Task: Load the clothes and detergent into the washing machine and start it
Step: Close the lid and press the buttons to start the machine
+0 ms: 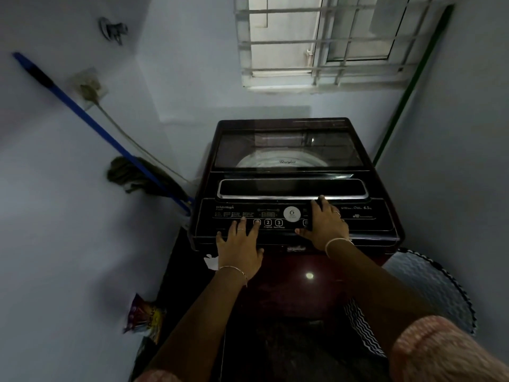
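A dark maroon top-loading washing machine (297,271) stands in front of me with its glass lid (289,150) down; the pale drum shows through it. My left hand (239,246) lies flat on the front of the control panel (220,216), fingers spread, one fingertip at the leftmost round button. My right hand (326,224) rests flat on the panel's right part, its fingertips reaching the chrome edge of the lid handle recess (292,188). Neither hand holds anything. A colourful detergent packet (144,318) lies on the floor at the lower left. No clothes show.
A blue-handled mop (115,150) leans in the left corner below a wall socket (89,88) with a cable. A barred window (325,42) is behind the machine. A mesh laundry basket (429,288) stands at the right, and a green pole (407,92) leans by the right wall.
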Demonstrator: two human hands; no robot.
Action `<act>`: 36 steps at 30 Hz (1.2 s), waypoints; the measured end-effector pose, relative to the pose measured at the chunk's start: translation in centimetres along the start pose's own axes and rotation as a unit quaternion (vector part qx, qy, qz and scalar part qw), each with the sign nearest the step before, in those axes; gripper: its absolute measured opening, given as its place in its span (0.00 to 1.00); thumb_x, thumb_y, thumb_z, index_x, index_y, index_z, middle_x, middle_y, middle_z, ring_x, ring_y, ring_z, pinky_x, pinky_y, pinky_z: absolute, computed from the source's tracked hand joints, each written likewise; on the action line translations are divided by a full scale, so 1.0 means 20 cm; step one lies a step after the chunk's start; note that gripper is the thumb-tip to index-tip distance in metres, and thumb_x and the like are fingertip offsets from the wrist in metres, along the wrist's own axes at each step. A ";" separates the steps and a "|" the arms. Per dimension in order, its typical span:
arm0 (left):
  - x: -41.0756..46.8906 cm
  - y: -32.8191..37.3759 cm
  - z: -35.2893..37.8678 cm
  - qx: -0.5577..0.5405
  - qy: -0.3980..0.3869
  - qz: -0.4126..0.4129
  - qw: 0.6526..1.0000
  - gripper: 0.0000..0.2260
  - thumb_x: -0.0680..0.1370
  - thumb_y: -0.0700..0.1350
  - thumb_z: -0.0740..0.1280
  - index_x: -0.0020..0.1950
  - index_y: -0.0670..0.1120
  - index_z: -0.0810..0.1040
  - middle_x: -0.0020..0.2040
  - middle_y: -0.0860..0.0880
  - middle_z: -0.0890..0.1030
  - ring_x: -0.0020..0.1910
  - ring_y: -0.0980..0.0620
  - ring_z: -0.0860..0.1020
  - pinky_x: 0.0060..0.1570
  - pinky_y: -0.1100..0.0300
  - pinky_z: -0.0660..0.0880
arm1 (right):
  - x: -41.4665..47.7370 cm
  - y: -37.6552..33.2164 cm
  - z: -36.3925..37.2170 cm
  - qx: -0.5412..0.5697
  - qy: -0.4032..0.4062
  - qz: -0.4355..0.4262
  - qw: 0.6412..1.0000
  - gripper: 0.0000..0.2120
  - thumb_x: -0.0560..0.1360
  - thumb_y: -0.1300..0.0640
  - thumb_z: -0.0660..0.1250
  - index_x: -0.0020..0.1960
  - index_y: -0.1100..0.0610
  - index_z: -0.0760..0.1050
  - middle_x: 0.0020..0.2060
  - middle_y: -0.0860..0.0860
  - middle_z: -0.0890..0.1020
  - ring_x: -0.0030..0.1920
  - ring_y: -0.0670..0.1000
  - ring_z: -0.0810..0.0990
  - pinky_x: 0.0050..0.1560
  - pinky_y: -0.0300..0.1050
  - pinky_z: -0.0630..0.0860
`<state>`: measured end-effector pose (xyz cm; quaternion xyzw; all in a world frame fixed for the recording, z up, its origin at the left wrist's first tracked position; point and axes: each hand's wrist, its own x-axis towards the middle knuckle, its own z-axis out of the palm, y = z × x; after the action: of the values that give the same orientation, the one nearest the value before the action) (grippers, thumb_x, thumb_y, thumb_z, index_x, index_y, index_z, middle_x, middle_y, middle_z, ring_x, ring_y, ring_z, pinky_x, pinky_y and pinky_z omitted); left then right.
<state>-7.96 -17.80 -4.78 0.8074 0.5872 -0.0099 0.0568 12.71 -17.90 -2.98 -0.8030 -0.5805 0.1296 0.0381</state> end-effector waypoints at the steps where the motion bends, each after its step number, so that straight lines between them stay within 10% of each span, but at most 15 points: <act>1: 0.00 0.00 -0.01 0.000 0.002 -0.002 1.000 0.30 0.79 0.56 0.59 0.78 0.55 0.51 0.78 0.46 0.53 0.77 0.45 0.51 0.72 0.37 0.55 | 0.00 0.00 0.00 0.001 0.000 0.000 1.000 0.45 0.71 0.39 0.68 0.78 0.54 0.50 0.78 0.52 0.47 0.77 0.58 0.52 0.70 0.61 0.65; 25: 0.00 -0.02 0.02 -0.001 -0.043 0.011 0.999 0.28 0.82 0.52 0.55 0.78 0.54 0.44 0.79 0.45 0.46 0.78 0.43 0.47 0.72 0.39 0.57 | 0.01 0.00 0.01 0.017 0.000 -0.003 1.000 0.45 0.71 0.40 0.70 0.78 0.55 0.51 0.78 0.53 0.47 0.77 0.59 0.52 0.72 0.60 0.63; 31: 0.01 -0.04 0.04 -0.134 0.143 0.043 0.980 0.18 0.78 0.37 0.61 0.66 0.48 0.75 0.60 0.48 0.79 0.57 0.49 0.79 0.53 0.52 0.77 | 0.02 0.01 0.02 0.023 0.010 -0.007 1.000 0.44 0.70 0.40 0.70 0.77 0.55 0.53 0.78 0.53 0.48 0.77 0.59 0.53 0.70 0.62 0.65; 36: -0.01 -0.01 0.10 -0.203 0.157 0.019 0.966 0.11 0.77 0.44 0.67 0.59 0.52 0.79 0.47 0.55 0.83 0.50 0.54 0.80 0.51 0.52 0.77 | 0.02 0.02 0.02 0.025 0.013 -0.007 1.000 0.44 0.70 0.40 0.71 0.77 0.55 0.53 0.78 0.53 0.49 0.77 0.59 0.53 0.71 0.62 0.64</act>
<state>-8.14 -18.18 -6.73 0.7814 0.5630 0.2373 0.1270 13.05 -17.63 -3.58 -0.7996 -0.5817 0.1331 0.0667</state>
